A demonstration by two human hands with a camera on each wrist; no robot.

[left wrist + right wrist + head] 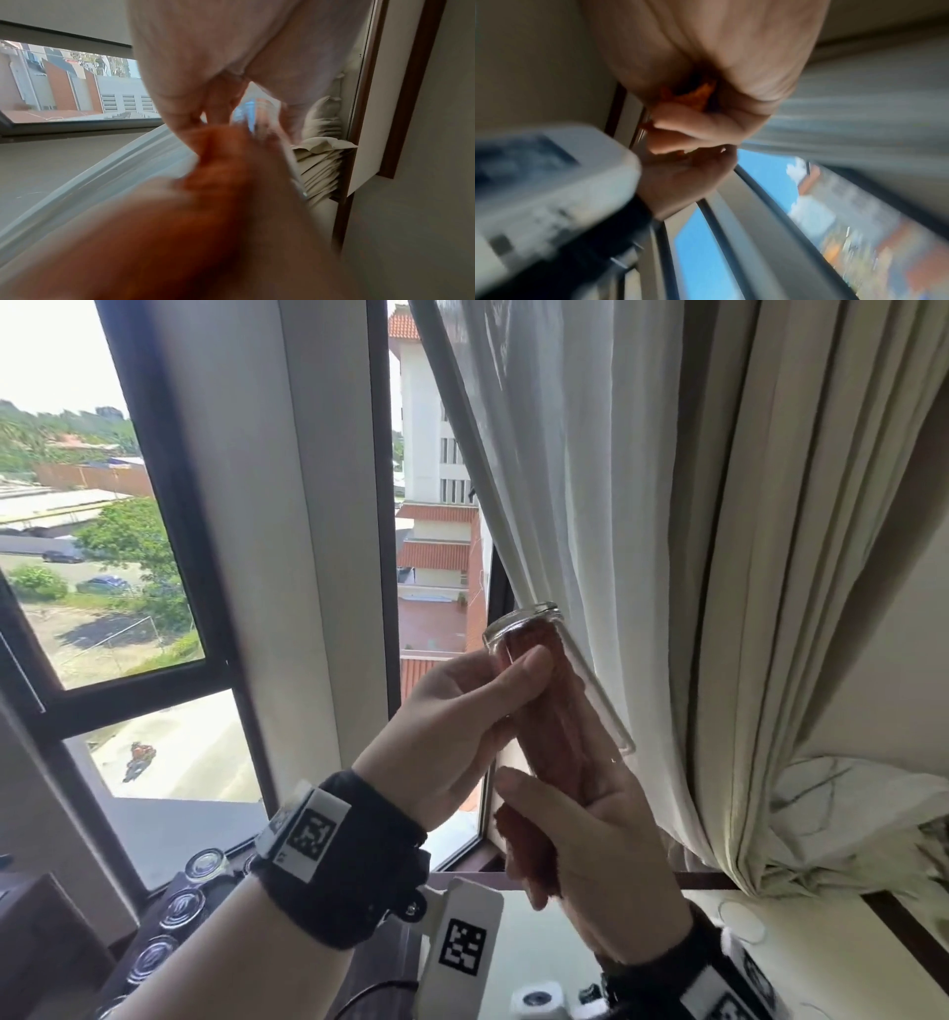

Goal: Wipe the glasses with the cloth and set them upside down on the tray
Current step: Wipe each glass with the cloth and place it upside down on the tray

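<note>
Head view: a tall, straight-walled clear glass is held raised before the window, base uppermost and tilted, with a rust-red cloth stuffed inside it. The left hand is wrapped round the glass wall, thumb across the front; the right hand is closed on the cloth tail hanging from the mouth. The two hands are held close together. The interior wipe is judged to be in hand. The next move is judged to call for the cloth to be drawn out and the glass lowered, mouth down, to the dark tray at lower left, where other glasses are seen, apparently already inverted. The glass appears smooth and thick-based; the cloth, soft and napped. Pale pleated curtains hang just behind. Both wrist views are blurred
</note>
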